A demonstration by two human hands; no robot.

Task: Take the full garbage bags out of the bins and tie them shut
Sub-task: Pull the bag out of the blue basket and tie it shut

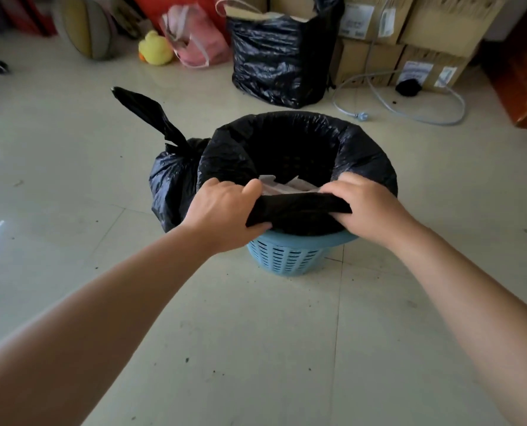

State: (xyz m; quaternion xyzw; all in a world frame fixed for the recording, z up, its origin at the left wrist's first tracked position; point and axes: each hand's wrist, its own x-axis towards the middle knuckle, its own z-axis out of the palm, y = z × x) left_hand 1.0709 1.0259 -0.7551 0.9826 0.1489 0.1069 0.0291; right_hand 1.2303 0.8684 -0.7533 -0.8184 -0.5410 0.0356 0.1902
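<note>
A light blue slotted bin (286, 256) stands on the floor in front of me. A black garbage bag (289, 139) lines it, folded over the rim, with white paper waste (286, 187) showing inside. My left hand (222, 210) and my right hand (369, 207) both grip the near edge of this bag, which is lifted off the rim into a bunched strip between them. A second black garbage bag (170, 176), knotted with its tail sticking up, leans against the bin's left side.
A tall box wrapped in black plastic (280, 56) stands behind the bin. Stacked cardboard boxes (415, 32) line the back right. A grey cable (409, 103), a yellow plush duck (156, 49), a pink bag (197, 38) and a ball (87, 26) lie further back on the tiled floor.
</note>
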